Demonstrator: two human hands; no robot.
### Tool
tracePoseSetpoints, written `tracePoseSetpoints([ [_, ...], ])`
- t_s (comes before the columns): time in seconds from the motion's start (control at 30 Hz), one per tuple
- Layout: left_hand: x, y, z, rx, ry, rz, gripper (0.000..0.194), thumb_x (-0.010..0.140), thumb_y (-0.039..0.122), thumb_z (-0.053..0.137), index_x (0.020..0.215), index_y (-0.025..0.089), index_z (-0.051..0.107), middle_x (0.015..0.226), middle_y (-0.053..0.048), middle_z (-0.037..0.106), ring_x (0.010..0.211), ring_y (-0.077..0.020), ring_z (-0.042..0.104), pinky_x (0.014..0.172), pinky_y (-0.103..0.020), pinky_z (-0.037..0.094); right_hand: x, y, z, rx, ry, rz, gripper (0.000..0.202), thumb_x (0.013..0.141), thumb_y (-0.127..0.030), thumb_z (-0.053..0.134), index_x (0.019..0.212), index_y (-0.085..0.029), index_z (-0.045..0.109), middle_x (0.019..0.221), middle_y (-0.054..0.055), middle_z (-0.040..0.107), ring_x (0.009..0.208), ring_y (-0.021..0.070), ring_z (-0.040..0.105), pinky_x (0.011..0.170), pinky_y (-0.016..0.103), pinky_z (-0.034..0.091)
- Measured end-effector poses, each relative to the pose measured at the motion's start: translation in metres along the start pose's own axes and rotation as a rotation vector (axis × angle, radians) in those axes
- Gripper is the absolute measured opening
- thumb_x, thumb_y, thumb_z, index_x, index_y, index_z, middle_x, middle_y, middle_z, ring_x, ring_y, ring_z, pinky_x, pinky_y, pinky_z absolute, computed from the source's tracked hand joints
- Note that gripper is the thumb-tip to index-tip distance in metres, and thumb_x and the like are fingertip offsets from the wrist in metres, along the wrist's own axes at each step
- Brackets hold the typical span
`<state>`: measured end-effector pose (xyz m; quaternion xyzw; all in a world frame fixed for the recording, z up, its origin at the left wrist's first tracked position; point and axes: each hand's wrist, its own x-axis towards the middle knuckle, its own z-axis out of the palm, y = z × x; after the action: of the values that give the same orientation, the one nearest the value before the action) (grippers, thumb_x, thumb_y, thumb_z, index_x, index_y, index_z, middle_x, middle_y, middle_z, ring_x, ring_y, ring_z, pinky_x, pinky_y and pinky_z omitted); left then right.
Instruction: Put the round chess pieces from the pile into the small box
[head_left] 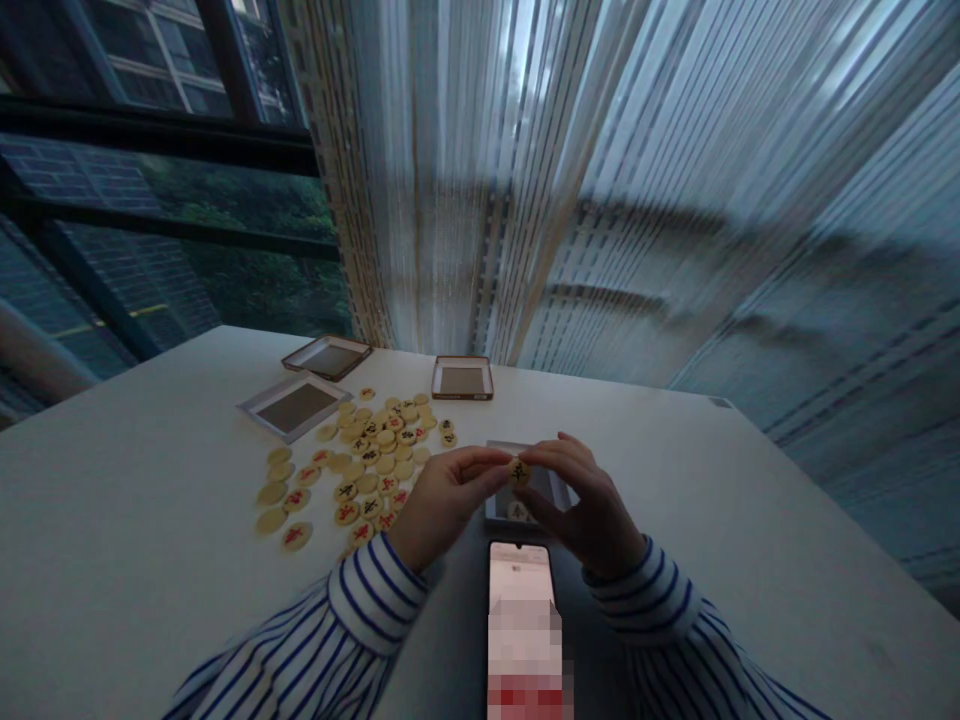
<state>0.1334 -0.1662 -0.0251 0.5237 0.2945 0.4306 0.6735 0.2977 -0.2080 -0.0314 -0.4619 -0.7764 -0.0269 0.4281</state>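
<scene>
Between the fingertips of my left hand and my right hand is a round Chinese chess piece with a dark character facing me. Both hands are closed in a pinch on it. Just beneath, a shallow grey box lies on the table, partly covered by my hands. A pale chess piece with a dark character sits inside it, and at least part of another shows beside it. Left of my left hand spreads a loose heap of pieces, some blank side up, others showing red or dark characters.
A lit phone lies in front of the grey box, between my forearms. Behind the heap are a light-framed shallow box and two brown-edged ones, one at the back left and one at the back middle. A string curtain hangs beyond the white table.
</scene>
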Motion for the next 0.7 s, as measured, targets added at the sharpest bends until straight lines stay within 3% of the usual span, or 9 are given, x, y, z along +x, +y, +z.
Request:
tracePoseSetpoints([
  [0.27, 0.003, -0.015, -0.006, 0.162, 0.004, 0.039, 0.016, 0.07, 0.024, 0.065, 0.081, 0.015, 0.07, 0.083, -0.005, 0.073, 0.08, -0.0172, 0.065, 0.077, -0.029, 0.049, -0.006, 0.009, 0.009, -0.012, -0.059, 0.049, 0.02, 0.078, -0.027, 0.062, 0.096, -0.022, 0.059, 0.093, 0.005, 0.066, 0.088, 0.0194, 0.062, 0.093, 0.047, 0.035],
  [0.5, 0.006, -0.021, -0.021, 0.334, 0.176, 0.065, 0.025, 0.075, 0.032, 0.057, 0.086, 0.013, 0.068, 0.083, -0.008, 0.071, 0.079, -0.0184, 0.063, 0.072, -0.029, 0.047, -0.012, 0.023, 0.02, 0.016, -0.14, 0.1, 0.016, 0.076, -0.029, 0.064, 0.09, -0.021, 0.063, 0.098, 0.008, 0.063, 0.094, 0.0213, 0.057, 0.084, 0.043, 0.045],
  [0.7, 0.008, -0.025, -0.023, 0.389, 0.188, 0.055, 0.026, 0.075, 0.034, 0.056, 0.085, 0.012, 0.067, 0.08, -0.008, 0.07, 0.072, -0.0173, 0.062, 0.066, -0.028, 0.047, -0.016, 0.026, 0.026, -0.039, -0.275, 0.153, 0.016, 0.075, -0.032, 0.064, 0.088, -0.022, 0.066, 0.105, 0.01, 0.06, 0.099, 0.0229, 0.056, 0.085, 0.043, 0.045],
])
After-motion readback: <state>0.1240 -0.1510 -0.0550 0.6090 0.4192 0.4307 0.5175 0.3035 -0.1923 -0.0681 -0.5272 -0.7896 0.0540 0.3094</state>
